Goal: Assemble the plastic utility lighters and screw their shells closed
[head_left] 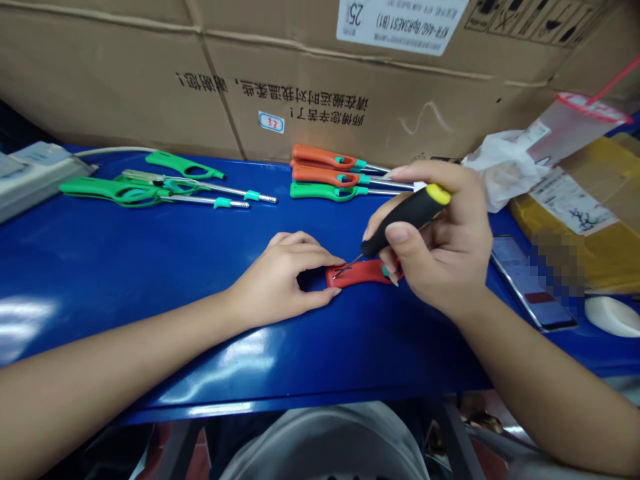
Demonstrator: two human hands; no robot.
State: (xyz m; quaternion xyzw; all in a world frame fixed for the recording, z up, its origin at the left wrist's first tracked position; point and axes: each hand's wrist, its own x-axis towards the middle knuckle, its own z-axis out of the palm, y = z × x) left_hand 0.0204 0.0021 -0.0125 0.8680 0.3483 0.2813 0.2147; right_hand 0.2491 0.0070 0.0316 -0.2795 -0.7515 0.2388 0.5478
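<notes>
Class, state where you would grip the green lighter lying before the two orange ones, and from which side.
Grip the green lighter by its broad handle at the left end, from above on the near side: the orange lighters crowd its far side, and its thin rod runs toward the right hand.

Centre frame: left hand (280, 280) steadies a red plastic lighter body (357, 273) on the blue tabletop (125, 267); right hand (440, 233) angles a black-handled, yellow-capped screwdriver (405, 217), its tip on the body.

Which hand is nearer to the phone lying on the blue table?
Right. The right hand, gripping the screwdriver, sits just left of the phone; the left hand is farther left, pinching the red lighter.
</notes>
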